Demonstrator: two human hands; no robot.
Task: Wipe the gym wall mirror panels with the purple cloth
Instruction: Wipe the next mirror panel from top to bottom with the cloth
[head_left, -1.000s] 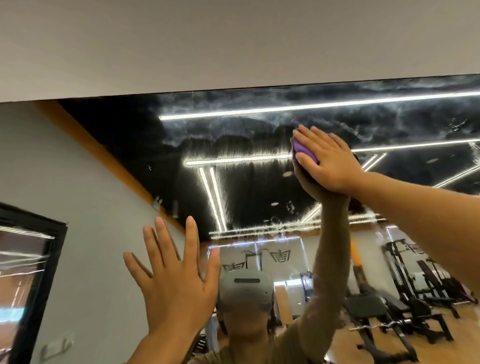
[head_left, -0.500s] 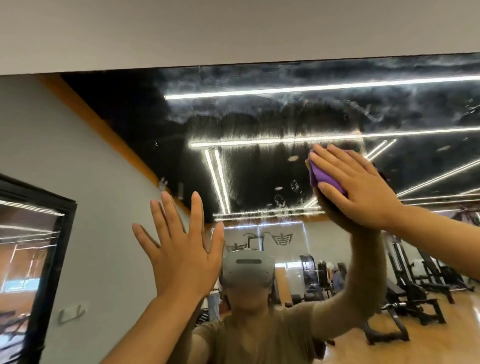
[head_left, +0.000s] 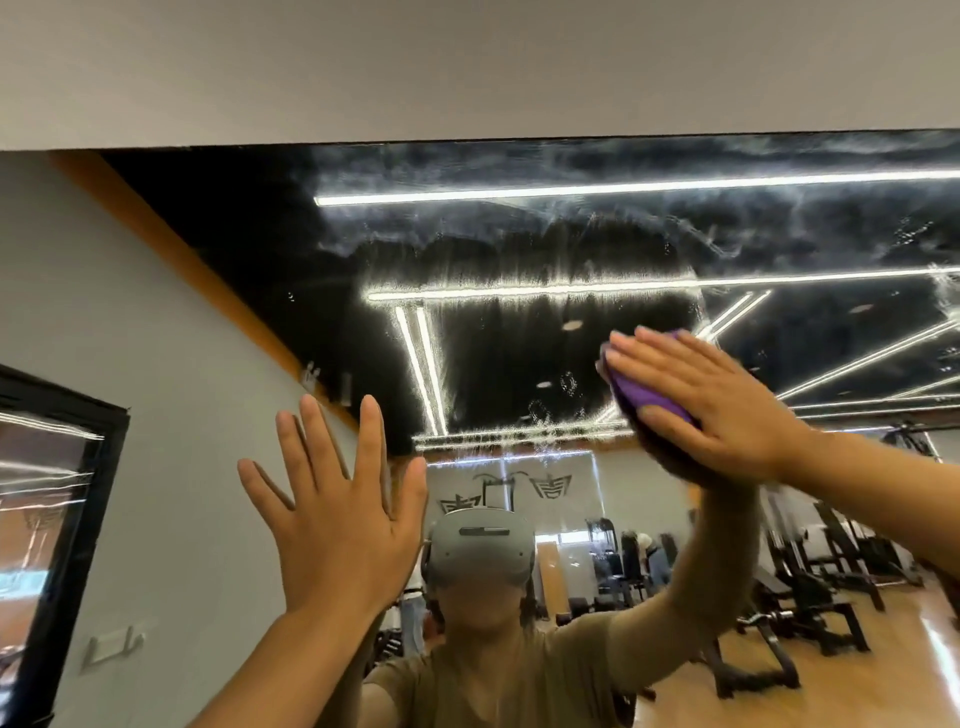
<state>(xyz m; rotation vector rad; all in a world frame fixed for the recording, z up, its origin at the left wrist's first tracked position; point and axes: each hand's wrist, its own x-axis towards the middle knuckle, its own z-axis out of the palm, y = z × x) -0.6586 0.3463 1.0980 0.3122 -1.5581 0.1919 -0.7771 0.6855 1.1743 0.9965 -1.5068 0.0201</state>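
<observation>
Nothing can be read for certain. In the mirror, just below the frame's centre, a pale reflected wall above the headset carries dark signs like large characters, mirrored and too blurred to make out.

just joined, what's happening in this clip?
A person is cleaning a large gym wall mirror. The right hand presses a folded purple cloth flat against the glass with straight fingers, about level with the reflected ceiling lights. The left hand is open with its fingers spread, lower and to the left; whether it touches the glass cannot be told. Whitish smears and streaks cover the upper part of the mirror, above the cloth, so wiping is not finished.
</observation>
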